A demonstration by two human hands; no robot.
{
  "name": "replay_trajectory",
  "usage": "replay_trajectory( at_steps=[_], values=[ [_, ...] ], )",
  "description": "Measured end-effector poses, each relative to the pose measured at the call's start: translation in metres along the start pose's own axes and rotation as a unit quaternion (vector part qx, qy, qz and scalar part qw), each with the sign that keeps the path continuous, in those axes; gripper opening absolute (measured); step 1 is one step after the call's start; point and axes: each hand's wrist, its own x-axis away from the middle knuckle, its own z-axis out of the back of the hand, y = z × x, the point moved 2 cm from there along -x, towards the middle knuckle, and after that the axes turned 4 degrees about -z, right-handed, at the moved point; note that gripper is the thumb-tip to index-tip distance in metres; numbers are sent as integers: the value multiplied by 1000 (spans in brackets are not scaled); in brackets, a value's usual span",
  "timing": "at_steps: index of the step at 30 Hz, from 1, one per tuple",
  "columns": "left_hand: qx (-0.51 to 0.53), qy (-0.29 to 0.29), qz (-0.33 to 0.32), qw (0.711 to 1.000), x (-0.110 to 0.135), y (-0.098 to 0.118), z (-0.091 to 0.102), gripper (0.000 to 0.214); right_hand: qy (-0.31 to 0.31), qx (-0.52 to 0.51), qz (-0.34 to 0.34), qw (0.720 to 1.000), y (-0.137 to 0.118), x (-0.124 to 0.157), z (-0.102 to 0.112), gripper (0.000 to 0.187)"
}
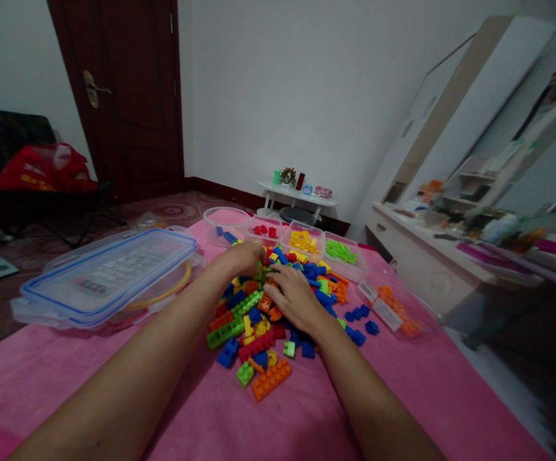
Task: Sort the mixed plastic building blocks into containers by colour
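Observation:
A loose heap of toy building bricks (257, 342) in several colours lies on the pink cloth in front of me. At the heap's far left part, my left hand (247, 257) bends down with its fingers curled; a green brick shows by the fingertips, and what they grip is hidden. My right hand (295, 296) lies palm down over the middle of the heap, fingers stretched out over the bricks. An orange brick (272, 380) and a light green brick (246, 374) lie at the near edge.
Behind the heap stand a round clear tub (227, 238) and small clear boxes of red, yellow and light green (341, 251) pieces. Blue-rimmed lids (109, 275) are stacked at left. A clear bag with orange pieces (399, 312) lies right, near the table edge.

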Motion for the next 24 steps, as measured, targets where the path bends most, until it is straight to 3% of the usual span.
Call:
replay_trajectory(
  at_steps=[6, 9, 11, 14, 17, 19, 21, 24],
  values=[
    [102, 48, -12, 994, -4, -7, 5, 24, 29, 7, -25, 999, 2, -2, 7, 33],
    [136, 95, -14, 986, -7, -6, 9, 24, 76, -81, -59, 992, 7, -4, 10, 32],
    [188, 125, -25, 974, -9, -4, 11, 28, 124, -177, -87, 972, 12, -6, 15, 29],
    [296, 129, -60, 945, -13, 4, 9, 37, 178, -361, -162, 901, 19, -8, 20, 25],
    [387, 115, -101, 909, -14, 17, 6, 44, 180, -553, -233, 779, 21, -8, 21, 29],
    [398, 119, -128, 901, -14, 26, 4, 44, 170, -627, -250, 718, 21, -8, 21, 31],
    [373, 137, -153, 905, -13, 34, 2, 42, 168, -657, -258, 688, 21, -8, 22, 32],
    [345, 158, -176, 908, -10, 42, 1, 41, 172, -671, -259, 673, 23, -8, 23, 31]
  ],
)
